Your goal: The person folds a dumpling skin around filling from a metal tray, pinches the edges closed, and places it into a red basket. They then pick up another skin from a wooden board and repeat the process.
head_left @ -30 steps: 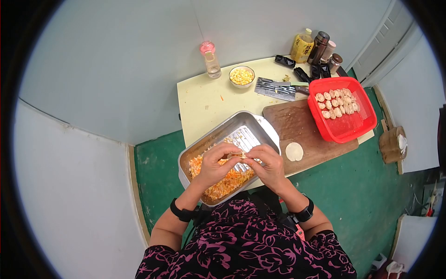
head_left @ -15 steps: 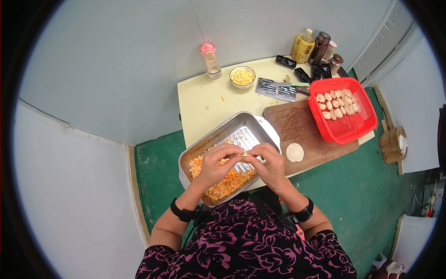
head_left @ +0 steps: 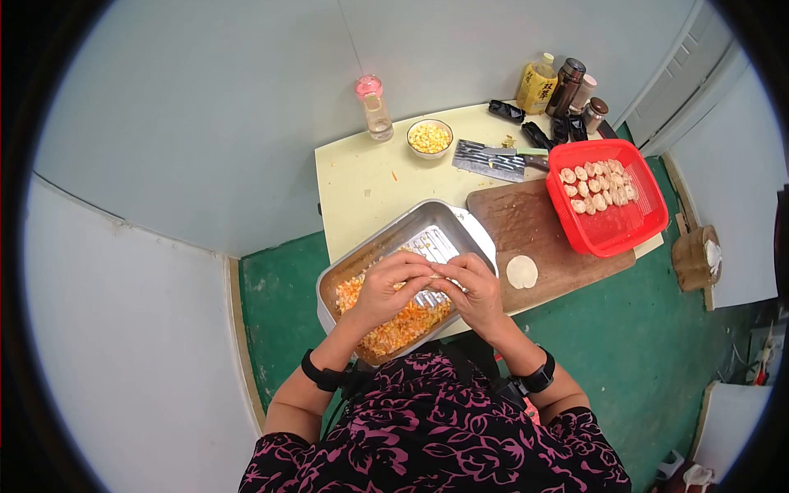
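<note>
Dumpling [head_left: 432, 277] at frame center, over metal pan [head_left: 442, 220], directly between both hands; mostly hidden, long axis can't tell. Left hand [head_left: 388, 287] and right hand [head_left: 474, 296] equally near, fingertips clamped on it. Round wrapper [head_left: 522, 272] on cutting board [head_left: 511, 215], right of right hand.

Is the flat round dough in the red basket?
No, the dough lies on the brown board, outside the red basket.
</note>
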A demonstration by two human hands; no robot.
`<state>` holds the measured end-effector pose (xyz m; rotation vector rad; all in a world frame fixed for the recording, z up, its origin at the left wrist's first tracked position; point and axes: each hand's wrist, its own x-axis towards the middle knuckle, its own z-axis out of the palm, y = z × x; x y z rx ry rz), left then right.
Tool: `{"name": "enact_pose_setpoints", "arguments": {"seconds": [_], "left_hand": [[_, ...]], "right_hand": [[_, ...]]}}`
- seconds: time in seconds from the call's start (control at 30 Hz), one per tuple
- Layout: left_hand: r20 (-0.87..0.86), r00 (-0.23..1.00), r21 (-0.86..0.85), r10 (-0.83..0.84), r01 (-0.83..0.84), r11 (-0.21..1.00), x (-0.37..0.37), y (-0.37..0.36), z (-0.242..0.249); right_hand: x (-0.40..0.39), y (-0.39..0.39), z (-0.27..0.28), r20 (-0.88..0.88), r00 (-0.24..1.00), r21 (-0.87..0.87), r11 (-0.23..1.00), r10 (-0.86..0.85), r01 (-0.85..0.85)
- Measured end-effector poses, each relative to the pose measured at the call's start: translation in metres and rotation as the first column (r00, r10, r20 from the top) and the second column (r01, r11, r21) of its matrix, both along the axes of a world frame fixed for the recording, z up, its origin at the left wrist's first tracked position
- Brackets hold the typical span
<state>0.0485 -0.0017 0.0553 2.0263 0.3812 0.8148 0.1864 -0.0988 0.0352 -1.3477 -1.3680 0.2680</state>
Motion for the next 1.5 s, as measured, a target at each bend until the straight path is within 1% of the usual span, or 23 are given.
{"name": "enact_pose_setpoints", "arguments": {"seconds": [0.07,0.13,0.23,0.33,0.43,0.53,0.63,0.67,0.73,0.77,0.83,0.93,1.03,1.23,1.33,1.43,1.5], "left_hand": [[-0.009,1.000,-0.003,-0.011,0.011,1.000,0.000,0.000,0.000],[-0.009,1.000,-0.002,-0.021,0.021,1.000,0.000,0.001,-0.003],[0.009,1.000,-0.252,-0.005,0.007,0.968,-0.002,-0.002,-0.008],[-0.031,0.998,-0.289,-0.055,0.044,0.956,-0.006,0.001,-0.015],[0.055,0.998,-0.325,0.018,0.001,0.946,-0.002,-0.004,-0.011],[0.047,0.999,-0.388,0.026,-0.006,0.922,-0.002,-0.006,-0.011],[0.030,0.999,-0.413,0.014,-0.001,0.911,-0.003,-0.006,-0.014],[0.064,0.997,-0.475,0.046,-0.010,0.880,-0.003,-0.008,-0.013],[0.126,0.986,-0.592,0.112,-0.016,0.806,0.000,-0.014,-0.010],[0.118,0.989,-0.516,0.088,-0.015,0.856,-0.001,-0.013,-0.010],[0.097,0.994,-0.355,0.043,-0.006,0.935,-0.004,-0.010,-0.012],[0.053,0.998,-0.287,0.023,-0.006,0.958,-0.004,-0.009,-0.010],[0.103,0.993,-0.371,0.052,-0.010,0.929,-0.001,-0.012,-0.011],[0.060,0.998,-0.405,0.013,0.012,0.914,-0.003,-0.009,-0.009],[0.057,0.997,-0.368,-0.043,0.061,0.928,-0.004,-0.008,-0.004],[0.041,0.998,-0.402,-0.047,0.059,0.914,-0.004,-0.009,-0.001],[0.047,0.997,-0.384,-0.056,0.070,0.921,-0.005,-0.007,-0.004]], "right_hand": [[-0.001,0.000,-0.001,-0.023,1.000,-0.009,1.000,-0.015,0.015],[-0.001,0.000,-0.001,-0.006,1.000,0.000,1.000,-0.021,0.021],[-0.001,-0.001,-0.002,0.002,0.999,0.005,0.999,-0.033,0.033],[-0.002,-0.001,-0.004,-0.007,0.998,0.016,0.998,-0.056,0.056],[-0.002,-0.002,-0.003,-0.017,0.996,0.015,0.996,-0.091,0.091],[0.000,-0.003,-0.001,-0.028,0.993,0.007,0.994,-0.111,0.111],[-0.001,-0.004,0.000,-0.033,0.992,0.007,0.992,-0.123,0.123],[-0.001,-0.004,0.001,-0.033,0.991,0.010,0.992,-0.126,0.127],[-0.003,-0.005,0.002,-0.089,0.988,-0.011,0.992,-0.128,0.128],[-0.003,-0.006,0.002,-0.116,0.984,-0.021,0.991,-0.132,0.131],[-0.003,-0.006,0.002,-0.116,0.985,-0.009,0.992,-0.125,0.125],[-0.002,-0.007,0.000,-0.107,0.987,-0.016,0.993,-0.118,0.117],[-0.002,-0.008,0.001,-0.094,0.988,-0.024,0.992,-0.122,0.120],[-0.003,-0.009,0.002,-0.087,0.990,-0.014,0.994,-0.111,0.110],[-0.002,-0.010,0.001,-0.086,0.992,-0.005,0.996,-0.095,0.095],[-0.003,-0.011,0.001,-0.086,0.993,-0.005,0.997,-0.077,0.077],[-0.003,-0.011,0.002,-0.084,0.994,-0.005,0.997,-0.071,0.071]]}}
